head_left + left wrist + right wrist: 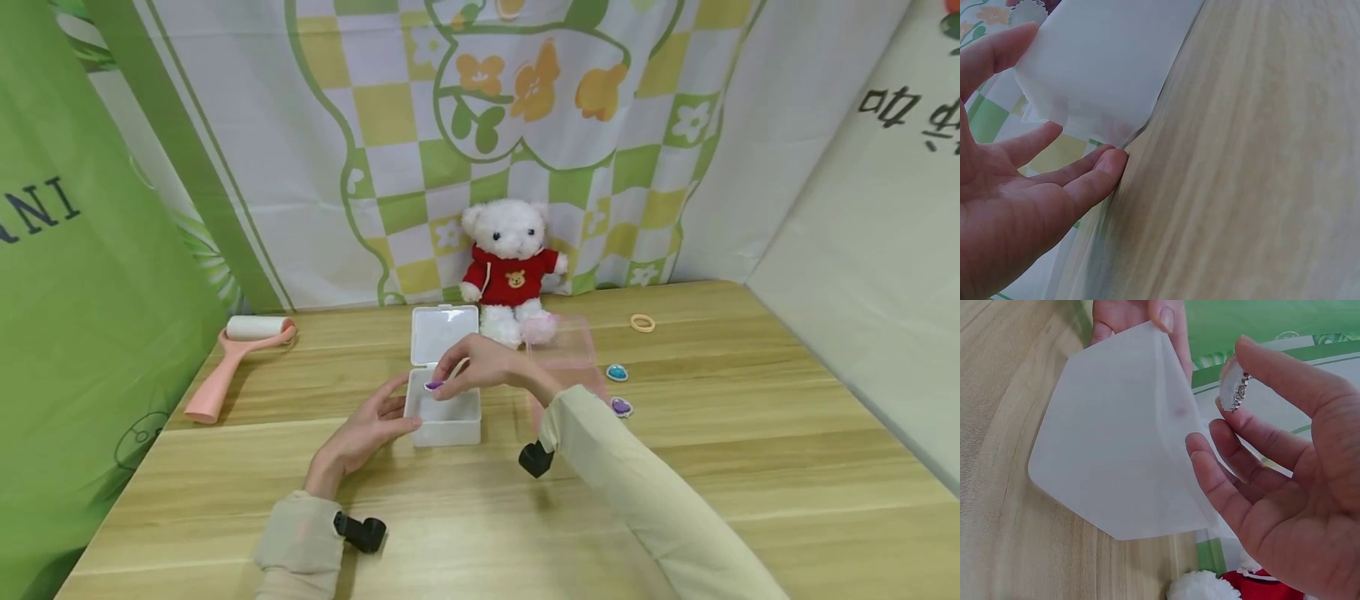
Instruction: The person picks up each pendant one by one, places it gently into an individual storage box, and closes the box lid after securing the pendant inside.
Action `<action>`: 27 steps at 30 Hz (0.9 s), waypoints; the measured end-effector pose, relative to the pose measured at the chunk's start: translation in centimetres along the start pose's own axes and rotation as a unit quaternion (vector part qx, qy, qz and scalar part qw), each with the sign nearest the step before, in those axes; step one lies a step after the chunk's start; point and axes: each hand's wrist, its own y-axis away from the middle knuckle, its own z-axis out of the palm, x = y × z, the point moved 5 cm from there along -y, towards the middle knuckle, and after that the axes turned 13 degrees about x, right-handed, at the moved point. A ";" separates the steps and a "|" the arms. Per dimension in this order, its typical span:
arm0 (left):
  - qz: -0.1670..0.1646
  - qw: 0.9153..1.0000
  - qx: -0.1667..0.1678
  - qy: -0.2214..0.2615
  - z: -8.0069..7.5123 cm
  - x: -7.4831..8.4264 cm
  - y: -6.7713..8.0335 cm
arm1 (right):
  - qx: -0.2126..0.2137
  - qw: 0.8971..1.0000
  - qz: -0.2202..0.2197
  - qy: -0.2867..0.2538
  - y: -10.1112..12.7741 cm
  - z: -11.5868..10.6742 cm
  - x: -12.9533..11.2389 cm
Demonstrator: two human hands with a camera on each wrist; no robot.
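Observation:
A translucent white box [447,432] stands on the table with its lid [445,335] tipped back. My left hand [366,433] holds the box at its left side, thumb at the front corner; in the left wrist view the fingers [1094,178] reach along its far side. Above the box's opening, my right hand [480,367] pinches a purple gem [433,386] with a silvery beaded rim between thumb and forefinger. The right wrist view shows the gem [1232,384] edge-on, apart from the box. The other right fingers are near the box wall.
Under my right forearm is an open pink transparent box [592,379], partly hidden. A blue gem [617,372] and a purple heart gem [621,407] lie right of it, a yellowish ring [642,322] behind. A white bear [510,267] sits at the back; a pink lint roller [225,375] lies left.

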 end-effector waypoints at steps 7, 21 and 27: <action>0.001 1.000 0.000 -0.004 0.1 0.0 0.0 | -0.009 0.997 0.015 0.072 -0.4 0.4 0.2; -0.001 1.000 0.006 -0.007 0.1 0.0 0.1 | -0.009 0.993 -0.014 0.114 -0.5 0.8 0.5; 0.002 1.000 0.002 -0.002 0.0 0.1 0.1 | 0.006 0.988 -0.029 0.152 -0.5 1.0 0.5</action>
